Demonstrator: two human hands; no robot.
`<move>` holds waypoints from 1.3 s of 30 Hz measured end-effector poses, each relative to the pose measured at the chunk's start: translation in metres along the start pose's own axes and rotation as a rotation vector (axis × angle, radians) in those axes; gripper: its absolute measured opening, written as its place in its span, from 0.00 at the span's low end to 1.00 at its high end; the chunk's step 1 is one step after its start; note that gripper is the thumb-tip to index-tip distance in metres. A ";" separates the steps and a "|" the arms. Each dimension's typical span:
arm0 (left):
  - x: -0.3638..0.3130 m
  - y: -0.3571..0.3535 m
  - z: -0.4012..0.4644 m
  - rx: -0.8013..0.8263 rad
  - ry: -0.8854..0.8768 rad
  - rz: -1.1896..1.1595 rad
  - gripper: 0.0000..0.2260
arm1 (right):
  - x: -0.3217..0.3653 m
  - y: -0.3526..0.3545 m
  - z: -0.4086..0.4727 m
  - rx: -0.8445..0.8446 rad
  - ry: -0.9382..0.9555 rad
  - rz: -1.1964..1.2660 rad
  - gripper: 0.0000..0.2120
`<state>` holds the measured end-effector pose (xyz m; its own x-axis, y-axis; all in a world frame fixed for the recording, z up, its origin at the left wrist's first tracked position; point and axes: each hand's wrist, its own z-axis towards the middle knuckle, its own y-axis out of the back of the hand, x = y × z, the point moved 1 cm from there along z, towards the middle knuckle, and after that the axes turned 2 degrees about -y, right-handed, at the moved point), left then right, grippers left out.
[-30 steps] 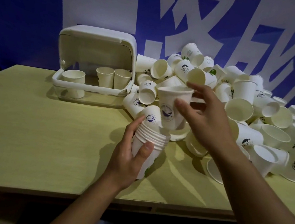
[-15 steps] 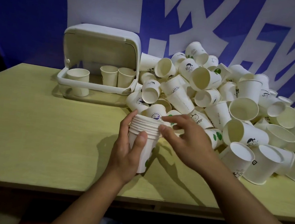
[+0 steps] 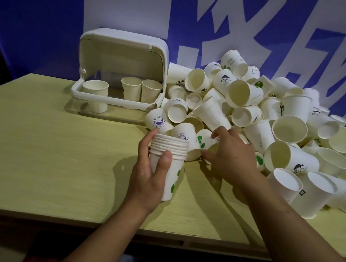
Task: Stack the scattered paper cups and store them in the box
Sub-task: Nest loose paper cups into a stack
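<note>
Stack of cups (image 3: 169, 149): upright, gripped by left hand (image 3: 149, 171). Right hand (image 3: 232, 157), beside stack, fingers curled around green-printed cup (image 3: 204, 139).

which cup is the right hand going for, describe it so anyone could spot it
Start at the big cup pile and drop to its near-left edge, beside the stack held upright. The cup under the right hand lies tipped and bears green leaf marks.
</note>
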<state>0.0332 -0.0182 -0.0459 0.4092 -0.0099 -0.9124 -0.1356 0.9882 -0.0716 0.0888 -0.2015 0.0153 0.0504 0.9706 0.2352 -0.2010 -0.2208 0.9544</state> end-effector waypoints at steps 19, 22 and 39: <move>-0.007 0.033 0.010 0.277 -0.077 0.148 0.25 | 0.050 0.040 -0.022 0.015 0.427 0.637 0.19; -0.006 0.041 0.012 0.295 -0.100 0.201 0.25 | 0.065 0.023 -0.026 0.146 0.502 0.564 0.20; -0.002 0.099 0.040 0.049 -0.126 0.132 0.31 | 0.081 -0.032 0.009 0.278 0.230 0.386 0.40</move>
<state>0.0545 0.0860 -0.0350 0.5011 0.1369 -0.8545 -0.1526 0.9859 0.0684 0.1078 -0.1167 0.0056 -0.1984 0.8028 0.5622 0.1066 -0.5525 0.8266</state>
